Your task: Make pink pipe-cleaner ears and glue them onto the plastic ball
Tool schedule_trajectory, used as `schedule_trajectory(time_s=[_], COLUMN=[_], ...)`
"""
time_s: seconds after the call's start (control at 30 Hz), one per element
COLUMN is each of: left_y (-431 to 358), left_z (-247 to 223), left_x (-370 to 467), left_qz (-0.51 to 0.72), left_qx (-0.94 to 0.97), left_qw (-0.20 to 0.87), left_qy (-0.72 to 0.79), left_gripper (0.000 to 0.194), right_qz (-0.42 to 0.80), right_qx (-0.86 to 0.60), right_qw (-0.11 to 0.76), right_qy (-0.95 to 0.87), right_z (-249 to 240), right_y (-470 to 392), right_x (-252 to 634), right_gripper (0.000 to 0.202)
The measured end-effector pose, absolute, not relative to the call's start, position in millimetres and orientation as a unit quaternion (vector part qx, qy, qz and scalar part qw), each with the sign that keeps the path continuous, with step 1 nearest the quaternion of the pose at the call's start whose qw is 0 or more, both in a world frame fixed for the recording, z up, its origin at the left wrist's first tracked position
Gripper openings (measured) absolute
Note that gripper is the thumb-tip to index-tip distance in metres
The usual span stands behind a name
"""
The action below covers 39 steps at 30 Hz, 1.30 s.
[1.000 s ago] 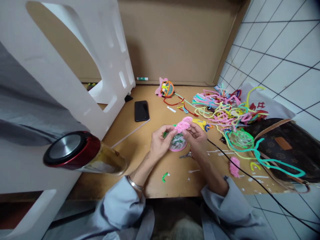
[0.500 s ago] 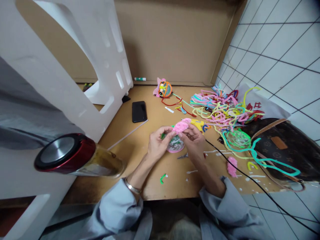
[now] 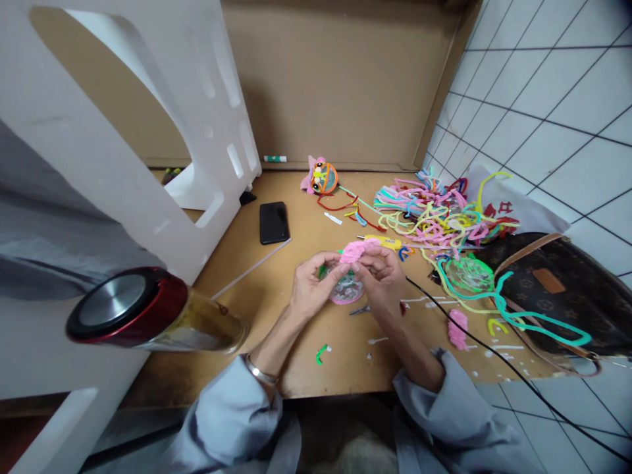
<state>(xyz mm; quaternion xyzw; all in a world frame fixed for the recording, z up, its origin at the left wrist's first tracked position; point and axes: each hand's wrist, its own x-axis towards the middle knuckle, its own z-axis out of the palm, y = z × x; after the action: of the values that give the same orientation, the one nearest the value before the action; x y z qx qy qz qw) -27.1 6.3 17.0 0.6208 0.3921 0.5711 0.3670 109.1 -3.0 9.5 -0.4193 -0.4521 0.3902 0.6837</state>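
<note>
Both hands meet over the table, fingers closed on a round, shiny craft piece [image 3: 347, 289] with a pink rim and some green at its upper left. Along its top runs a fuzzy pink pipe-cleaner strip [image 3: 354, 251]. My left hand [image 3: 315, 283] pinches the left side with the thumb on the strip's lower edge. My right hand [image 3: 382, 276] pinches the strip from the right, and its fingers partly hide the piece. Beneath the right hand, scissors [image 3: 359, 310] lie mostly covered. A yellow glue gun [image 3: 382, 242] rests just beyond my fingers.
At left stand a red-lidded bottle [image 3: 158, 308] and a white plastic panel [image 3: 197, 125]. A black phone [image 3: 274, 222] and a finished pipe-cleaner figure [image 3: 323, 178] lie behind. To the right are tangled pipe cleaners [image 3: 434, 210], a brown bag [image 3: 557, 289], a pink fuzzy piece [image 3: 458, 329] and a black cord [image 3: 474, 345].
The pink strip has tilted and shifted slightly down in my fingers, leaving more of the glue gun showing. The rest of the view has shifted only a little.
</note>
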Motion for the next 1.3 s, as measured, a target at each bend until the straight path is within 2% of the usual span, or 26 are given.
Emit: schedule_trajectory(time_s=[0.13,0.33,0.53,0.63,0.77,0.97,1.3], left_y=[6,5,8,8,7,9,12], left_z=[17,17,14,14,15,10,8], left_x=[-27,-30,-26,-24,-24,-27,-29], left_qz=[0.571,0.579,0.607,0.609,0.601,0.595,0.597], left_qx=[0.632,0.67,0.649,0.626,0.608,0.596,0.59], left_qw=[0.344,0.316,0.293,0.304,0.334,0.394,0.401], left_qy=[0.395,0.341,0.353,0.38,0.397,0.368,0.366], left_gripper=[0.025,0.027,0.019,0.021,0.022,0.033,0.037], right_qz=[0.347,0.354,0.354,0.343,0.332,0.315,0.326], right_qx=[-0.442,-0.424,-0.406,-0.403,-0.437,-0.457,-0.464], right_qw=[0.652,0.64,0.601,0.58,0.598,0.602,0.584], right_qy=[-0.509,-0.535,-0.591,-0.62,-0.584,-0.574,-0.581], right_z=[11,13,18,21,19,18,19], right_y=[-7,-8,-10,-11,-11,-10,-10], right_x=[112,113,117,118,116,116,117], right_gripper=[0.019,0.023,0.025,0.026,0.038,0.038,0.04])
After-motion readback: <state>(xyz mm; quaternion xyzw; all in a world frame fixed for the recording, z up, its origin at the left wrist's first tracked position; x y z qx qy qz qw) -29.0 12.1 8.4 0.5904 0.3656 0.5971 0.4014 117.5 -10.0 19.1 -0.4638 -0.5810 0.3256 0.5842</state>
